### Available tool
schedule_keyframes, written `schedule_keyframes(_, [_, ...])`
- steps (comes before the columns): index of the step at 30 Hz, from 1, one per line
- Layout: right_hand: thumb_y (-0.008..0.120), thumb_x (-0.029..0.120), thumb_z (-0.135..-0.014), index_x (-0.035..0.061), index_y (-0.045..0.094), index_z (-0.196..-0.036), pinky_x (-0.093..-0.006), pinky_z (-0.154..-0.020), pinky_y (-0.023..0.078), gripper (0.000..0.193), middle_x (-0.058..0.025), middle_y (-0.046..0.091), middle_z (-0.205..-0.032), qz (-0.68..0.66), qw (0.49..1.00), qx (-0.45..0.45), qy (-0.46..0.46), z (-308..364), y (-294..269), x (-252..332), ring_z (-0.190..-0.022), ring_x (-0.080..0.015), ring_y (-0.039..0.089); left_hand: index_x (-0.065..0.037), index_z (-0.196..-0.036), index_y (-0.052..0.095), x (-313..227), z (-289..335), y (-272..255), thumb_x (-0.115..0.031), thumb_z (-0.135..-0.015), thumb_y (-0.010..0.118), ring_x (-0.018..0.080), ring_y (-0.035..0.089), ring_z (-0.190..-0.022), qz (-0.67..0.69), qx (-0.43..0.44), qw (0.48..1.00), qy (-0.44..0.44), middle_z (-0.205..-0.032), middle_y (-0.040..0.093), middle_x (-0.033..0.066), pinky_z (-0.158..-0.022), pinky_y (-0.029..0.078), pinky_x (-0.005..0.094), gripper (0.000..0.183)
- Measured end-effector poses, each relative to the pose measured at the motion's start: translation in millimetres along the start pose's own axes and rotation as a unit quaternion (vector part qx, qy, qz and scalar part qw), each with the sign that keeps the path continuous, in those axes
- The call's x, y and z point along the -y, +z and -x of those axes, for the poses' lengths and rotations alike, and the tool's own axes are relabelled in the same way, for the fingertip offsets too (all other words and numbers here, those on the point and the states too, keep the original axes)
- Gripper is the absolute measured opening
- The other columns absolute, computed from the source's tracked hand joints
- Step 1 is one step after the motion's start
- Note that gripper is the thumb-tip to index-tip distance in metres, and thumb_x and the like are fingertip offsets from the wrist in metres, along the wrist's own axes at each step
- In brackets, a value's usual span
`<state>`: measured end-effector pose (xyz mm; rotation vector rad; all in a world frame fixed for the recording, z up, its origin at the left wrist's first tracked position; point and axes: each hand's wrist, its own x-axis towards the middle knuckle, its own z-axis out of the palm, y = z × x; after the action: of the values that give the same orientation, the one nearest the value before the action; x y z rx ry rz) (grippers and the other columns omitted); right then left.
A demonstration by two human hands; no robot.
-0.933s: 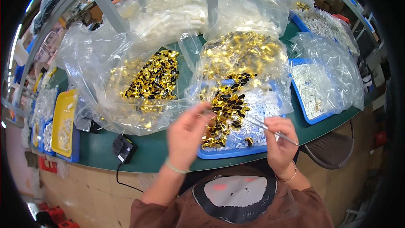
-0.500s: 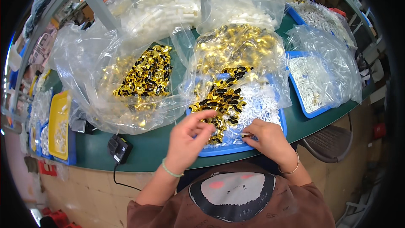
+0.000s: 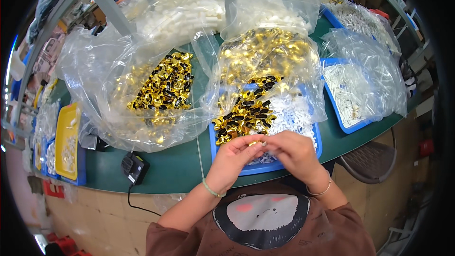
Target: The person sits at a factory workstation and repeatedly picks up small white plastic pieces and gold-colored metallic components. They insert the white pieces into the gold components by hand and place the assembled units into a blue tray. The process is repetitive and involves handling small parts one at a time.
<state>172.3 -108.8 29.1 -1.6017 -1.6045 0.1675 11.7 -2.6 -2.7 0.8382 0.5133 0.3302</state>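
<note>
The left hand [image 3: 233, 157] and the right hand [image 3: 295, 155] are meeting fingertip to fingertip over the near edge of the blue tray [image 3: 265, 168], just above the front of the green bench [image 3: 175, 168]. Between the fingertips the hands are pinching a small gold part [image 3: 258, 143]; both hands are grasping it, with the fingers curled in around it. The long axis of the part is appearing to run roughly left to right, from one hand toward the other, but most of it is being covered by the fingers, so its ends and its pointing direction cannot be told.

Behind the hands, the tray is carrying a heap of gold-and-black pieces [image 3: 242, 114] on its left and white pieces [image 3: 294, 114] on its right. A clear bag of gold pieces [image 3: 265, 52] is overlapping the far part of the tray. A second open clear bag with gold-and-black pieces [image 3: 163, 90] is lying to the left, well apart from the hands.

A second blue tray of white pieces [image 3: 348, 92] is sitting to the right under plastic film. A small black adapter [image 3: 134, 167] with a cable is resting on the bench near the left forearm. Yellow trays [image 3: 66, 142] at the far left are being bent by the lens, and their contents are hard to make out.
</note>
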Motion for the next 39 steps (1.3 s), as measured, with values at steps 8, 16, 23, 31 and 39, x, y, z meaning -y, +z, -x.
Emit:
schedule_keyframes(8, [0.073, 0.004, -0.078, 0.0065, 0.070, -0.092, -0.0367, -0.065, 0.052, 0.014, -0.0090, 0.066, -0.085, 0.083, 0.982, 0.153, 0.076, 14.2, -16.1, -17.2, -0.075, -0.0298, 0.065, -0.002, -0.132, 0.055, -9.9, 6.6, -12.4, -0.011, -0.098, 0.062, 0.0162, 0.069, -0.094, -0.039, -0.046, 0.996, 0.059, -0.112, 0.067, 0.0103, -0.082, 0.057, 0.0246, 0.036])
schedule_keyframes(16, [0.070, 0.010, -0.080, 0.0072, 0.065, -0.088, -0.0420, -0.064, 0.053, 0.010, -0.0100, 0.060, -0.083, 0.140, 0.971, 0.178, 0.073, 14.7, 1.6, -17.4, -0.073, -0.0324, 0.065, -0.004, -0.134, 0.053, -4.0, 4.1, -12.4, -0.016, -0.100, 0.060, 0.0171, 0.067, -0.098, -0.005, -0.015, 0.999, 0.046, -0.116, 0.066, 0.0109, -0.085, 0.056, 0.0278, 0.037])
schedule_keyframes(23, [0.070, 0.008, -0.081, 0.0062, 0.063, -0.088, -0.0427, -0.064, 0.053, 0.010, -0.0117, 0.061, -0.083, 0.107, 0.977, 0.174, 0.067, 11.8, 0.5, -16.7, -0.073, -0.0335, 0.065, -0.004, -0.134, 0.053, -3.0, 3.4, -14.1, -0.017, -0.101, 0.058, 0.0169, 0.065, -0.105, -0.017, -0.008, 0.999, 0.046, -0.119, 0.065, 0.0101, -0.089, 0.053, 0.0280, 0.036])
schedule_keyframes(31, [0.070, 0.002, -0.084, 0.0020, 0.066, -0.095, -0.0283, -0.059, 0.046, 0.011, -0.0061, 0.061, -0.085, -0.144, 0.978, 0.037, 0.145, -3.5, -6.2, 3.3, -0.066, -0.0140, 0.057, -0.003, -0.133, 0.054, -1.0, 2.7, -7.7, -0.016, -0.100, 0.059, 0.0166, 0.065, -0.105, -0.032, 0.005, 0.997, 0.072, -0.119, 0.065, 0.0098, -0.091, 0.053, 0.0282, 0.035])
schedule_keyframes(39, [0.071, 0.008, -0.089, -0.0007, 0.069, -0.091, -0.0227, -0.060, 0.039, 0.009, -0.0019, 0.057, -0.079, -0.283, 0.932, -0.005, 0.226, -1.2, 9.8, 1.4, -0.067, -0.0073, 0.050, 0.000, -0.129, 0.057, 8.6, 1.9, -6.3, -0.010, -0.098, 0.062, 0.0135, 0.063, -0.102, -0.043, 0.004, 0.992, 0.115, -0.118, 0.064, 0.0072, -0.093, 0.052, 0.0288, 0.032])
